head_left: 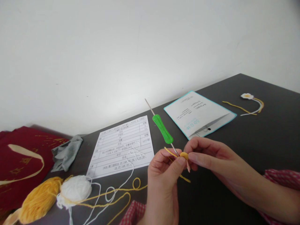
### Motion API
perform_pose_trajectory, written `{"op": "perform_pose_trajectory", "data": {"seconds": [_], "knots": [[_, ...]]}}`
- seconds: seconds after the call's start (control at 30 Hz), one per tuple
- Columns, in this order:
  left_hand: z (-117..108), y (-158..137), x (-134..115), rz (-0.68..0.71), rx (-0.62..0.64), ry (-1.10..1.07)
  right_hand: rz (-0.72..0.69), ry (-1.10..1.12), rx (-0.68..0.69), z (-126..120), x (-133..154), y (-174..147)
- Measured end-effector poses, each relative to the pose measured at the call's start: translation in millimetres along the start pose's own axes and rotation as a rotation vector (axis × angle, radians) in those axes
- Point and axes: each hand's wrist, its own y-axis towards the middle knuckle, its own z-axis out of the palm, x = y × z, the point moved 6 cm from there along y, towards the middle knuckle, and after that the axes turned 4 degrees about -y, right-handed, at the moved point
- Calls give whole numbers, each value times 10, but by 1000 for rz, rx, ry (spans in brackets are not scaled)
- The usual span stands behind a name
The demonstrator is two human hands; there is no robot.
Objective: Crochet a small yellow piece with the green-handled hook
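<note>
A small round yellow crochet piece [184, 155] sits between my two hands. My left hand [165, 178] pinches it from the left, with the thumb against its lower edge. From the right, the thumb and fingers of my right hand [209, 153] close on its other edge. A crochet hook with a green handle [162, 128] slants down into the piece, handle up and to the left. Its pinkish lower end shows below the piece. Yellow yarn tails stick out beside the fingers. Both palms are hidden.
At left lie a yellow yarn ball [38, 200], a white yarn ball [76, 189], a grey cloth pouch [67, 153] and a dark red bag [18, 162]. A printed pattern sheet [117, 153], a blue-edged packet [198, 114] and a white crochet flower [247, 96] lie behind my hands.
</note>
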Motion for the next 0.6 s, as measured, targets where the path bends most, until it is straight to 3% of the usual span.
{"op": "perform_pose_trajectory", "data": {"seconds": [0.6], "knots": [[16, 29, -6, 20, 28, 4, 11, 0, -31, -19, -13, 3]]}}
